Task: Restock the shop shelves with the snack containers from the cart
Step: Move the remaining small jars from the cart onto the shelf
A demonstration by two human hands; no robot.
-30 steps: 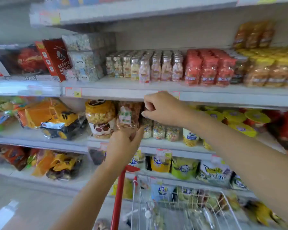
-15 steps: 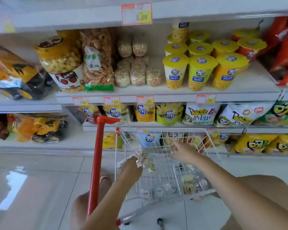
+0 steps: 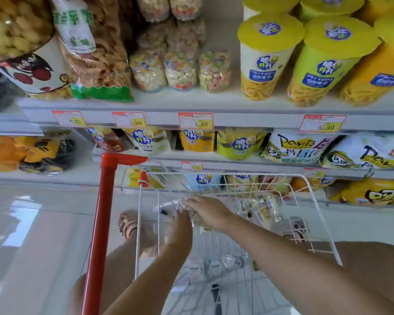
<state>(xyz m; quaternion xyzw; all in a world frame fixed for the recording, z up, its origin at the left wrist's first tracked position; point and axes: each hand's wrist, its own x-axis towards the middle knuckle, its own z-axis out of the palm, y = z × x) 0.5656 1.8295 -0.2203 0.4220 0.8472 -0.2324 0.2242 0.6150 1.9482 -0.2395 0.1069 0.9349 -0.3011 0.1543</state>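
Both hands had dropped from the shelf into the cart [image 3: 314,196]: the left hand [image 3: 180,230] and right hand [image 3: 208,212] were closing together round a clear snack container [image 3: 197,220], grip blurred; beyond, matching jars [image 3: 180,71] waited on the shelf [image 3: 237,103], so another restock was starting
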